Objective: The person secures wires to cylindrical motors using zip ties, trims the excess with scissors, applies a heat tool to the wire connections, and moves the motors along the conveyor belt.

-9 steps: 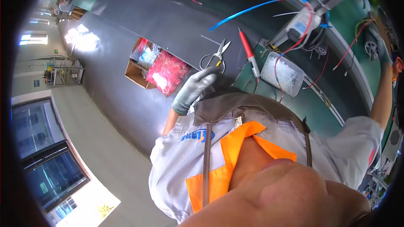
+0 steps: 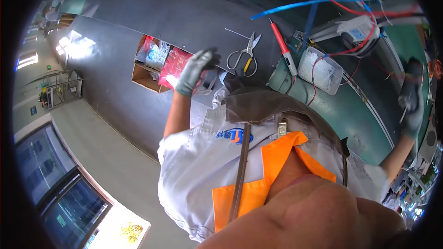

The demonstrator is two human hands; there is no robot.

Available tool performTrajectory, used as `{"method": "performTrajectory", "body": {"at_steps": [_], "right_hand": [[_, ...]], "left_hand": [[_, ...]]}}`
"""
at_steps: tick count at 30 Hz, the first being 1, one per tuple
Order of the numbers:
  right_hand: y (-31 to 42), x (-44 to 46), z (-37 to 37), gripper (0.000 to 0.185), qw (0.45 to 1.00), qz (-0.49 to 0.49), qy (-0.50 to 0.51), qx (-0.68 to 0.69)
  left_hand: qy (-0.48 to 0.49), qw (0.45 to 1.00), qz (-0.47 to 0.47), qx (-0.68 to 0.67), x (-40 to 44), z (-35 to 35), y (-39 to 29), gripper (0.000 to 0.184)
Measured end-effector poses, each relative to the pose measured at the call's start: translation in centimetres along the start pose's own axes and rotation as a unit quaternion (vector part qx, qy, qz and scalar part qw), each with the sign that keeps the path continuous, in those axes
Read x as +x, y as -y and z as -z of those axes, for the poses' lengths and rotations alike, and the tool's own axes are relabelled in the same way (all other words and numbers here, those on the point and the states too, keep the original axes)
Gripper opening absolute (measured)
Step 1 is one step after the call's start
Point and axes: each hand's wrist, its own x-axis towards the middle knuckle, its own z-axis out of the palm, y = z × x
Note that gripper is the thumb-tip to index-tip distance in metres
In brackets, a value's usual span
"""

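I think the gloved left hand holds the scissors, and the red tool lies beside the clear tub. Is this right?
Not quite: the gloved left hand does not hold the scissors. The head view shows them lying on the dark table, apart from the hand. The red tool does lie beside the clear tub.

Bright overall. Dark-paned window (image 2: 78, 207) lower left, blown out alongside; hard glare patch upper left. Strong fisheye bend, black vignette. Motion blur far right: grey-white gloved right hand (image 2: 415, 119), dark cylindrical metal motor (image 2: 409, 94).
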Motion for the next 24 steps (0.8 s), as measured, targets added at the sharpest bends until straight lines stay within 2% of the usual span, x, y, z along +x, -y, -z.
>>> {"method": "performTrajectory", "body": {"at_steps": [1, 4, 6, 7, 8, 9, 10, 11, 12, 13, 14, 16, 17, 18, 19, 20, 21, 22, 24], "right_hand": [[-0.2, -4.3, -1.9, 0.069, 0.982, 0.116, -0.088, -0.123], [3.6, -17.3, -12.7, 0.067, 0.949, 0.062, -0.24, -0.198], [-0.6, -26.6, -19.3, 0.075, 0.916, 0.121, -0.319, -0.21], [-0.1, -28.7, -24.3, 0.075, 0.931, 0.065, -0.333, -0.133], [2.2, -28.7, -29.7, 0.076, 0.942, -0.023, -0.334, 0.009], [4.7, -27.8, -34.6, 0.076, 0.922, -0.102, -0.323, 0.185], [7.4, -26.7, -38.9, 0.076, 0.876, -0.15, -0.299, 0.347], [10.0, -25.4, -42.7, 0.076, 0.81, -0.186, -0.268, 0.488], [12.4, -24.4, -46.2, 0.076, 0.751, -0.198, -0.226, 0.588], [14.5, -23.6, -49.4, 0.076, 0.693, -0.2, -0.187, 0.667], [16.3, -23.1, -52.2, 0.076, 0.639, -0.194, -0.156, 0.728], [18.3, -22.5, -57.7, 0.077, 0.574, -0.176, -0.143, 0.787], [18.8, -22.2, -60.1, 0.077, 0.555, -0.169, -0.146, 0.801], [18.3, -21.8, -62.2, 0.077, 0.553, -0.171, -0.152, 0.801], [17.4, -21.9, -64.5, 0.077, 0.562, -0.18, -0.173, 0.788], [14.9, -22.1, -67.1, 0.074, 0.595, -0.199, -0.201, 0.753], [12.4, -22.2, -69.6, 0.072, 0.625, -0.22, -0.226, 0.714], [6.5, -24.5, -73.9, 0.065, 0.663, -0.223, -0.279, 0.658], [6.2, -22.0, -76.2, 0.058, 0.743, -0.155, -0.324, 0.564]], "left_hand": [[-0.018, 1.0, 0.0, 0.008, 2.1, 2.1, -0.4, 0.042], [-0.078, 0.995, 0.016, 0.053, 9.6, 8.9, -1.6, 0.04], [-0.092, 0.985, 0.02, 0.143, 15.9, 13.4, -2.0, 0.04], [-0.082, 0.985, 0.018, 0.151, 19.1, 15.5, -2.3, 0.04], [-0.091, 0.939, 0.008, 0.332, 22.8, 17.3, -2.7, 0.043], [-0.099, 0.86, -0.006, 0.501, 26.4, 18.6, -3.3, 0.047], [-0.088, 0.857, -0.013, 0.507, 29.9, 19.5, -4.0, 0.047], [-0.087, 0.737, -0.049, 0.669, 33.0, 20.2, -4.4, 0.047], [-0.087, 0.583, -0.089, 0.803, 35.4, 20.7, -5.2, 0.047], [-0.076, 0.591, -0.059, 0.801, 37.4, 20.3, -6.0, 0.049], [-0.074, 0.582, -0.076, 0.806, 38.6, 19.3, -6.7, 0.049], [-0.028, 0.535, -0.069, 0.841, 38.5, 18.2, -6.6, 0.055], [-0.036, 0.528, -0.168, 0.832, 38.6, 20.1, -4.7, 0.058], [-0.044, 0.512, -0.268, 0.815, 38.8, 21.9, -3.0, 0.061], [-0.045, 0.516, -0.322, 0.792, 39.1, 24.0, -1.4, 0.063], [-0.038, 0.516, -0.377, 0.768, 39.3, 25.7, -0.5, 0.065], [-0.045, 0.528, -0.363, 0.766, 39.0, 25.4, -0.4, 0.066], [-0.032, 0.546, -0.363, 0.755, 39.0, 25.4, -0.5, 0.066], [-0.031, 0.56, -0.405, 0.722, 38.9, 25.3, -0.1, 0.066]]}}
